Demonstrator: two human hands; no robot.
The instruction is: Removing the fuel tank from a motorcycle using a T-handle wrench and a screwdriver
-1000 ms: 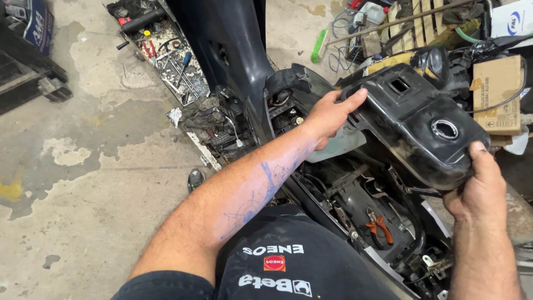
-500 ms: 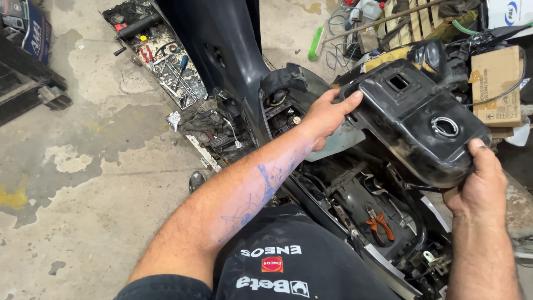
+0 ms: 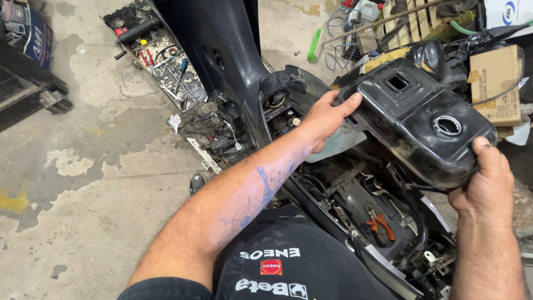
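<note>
A black plastic fuel tank with a round filler hole and a square opening is held above the open frame of a scooter. My left hand grips the tank's left end with the fingers curled over its edge. My right hand holds the tank's lower right corner, thumb on top. The tank is tilted, its right end lower.
Orange-handled pliers lie inside the scooter frame below the tank. An open tool tray sits on the stained concrete floor at upper left. A cardboard box, wooden pallet slats and cables crowd the upper right.
The tank and both hands have shifted very slightly; the grip is unchanged.
</note>
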